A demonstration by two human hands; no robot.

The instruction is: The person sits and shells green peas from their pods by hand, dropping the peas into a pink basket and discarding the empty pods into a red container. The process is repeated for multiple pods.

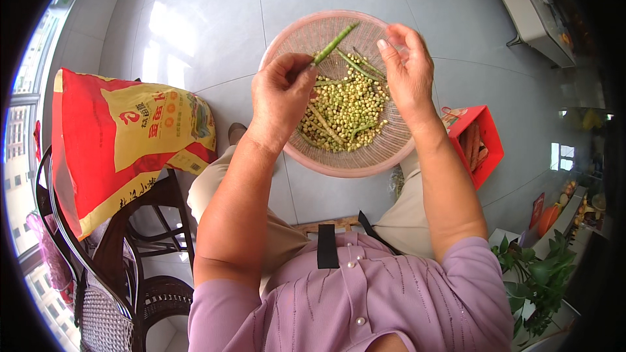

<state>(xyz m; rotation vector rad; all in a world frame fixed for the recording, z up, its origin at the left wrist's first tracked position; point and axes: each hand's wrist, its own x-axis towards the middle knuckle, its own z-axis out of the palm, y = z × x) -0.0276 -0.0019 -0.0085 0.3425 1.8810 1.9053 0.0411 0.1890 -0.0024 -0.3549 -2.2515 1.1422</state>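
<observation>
Between the fingers of my left hand (283, 93) is one end of a green bean pod (337, 43), its other end slanting up and to the right. My right hand (408, 68) is apart from it, over the basket's right rim, thumb and fingers spread and holding nothing that I can see. Below both hands is a round pink plastic mesh basket (342, 172). Many pale green and yellowish shelled beans (349, 107) lie in it. Among them are several whole pods, including a green pod (359, 64) near the far side and a yellowish pod (325, 123) at the left.
A red and yellow printed sack (132, 132) rests on a dark chair (161, 205) at the left. Right of the basket stands a red box (481, 142) with brown, dried-looking pieces inside. A leafy green plant (538, 269) is at the lower right. Grey floor tiles (210, 19) surround the basket.
</observation>
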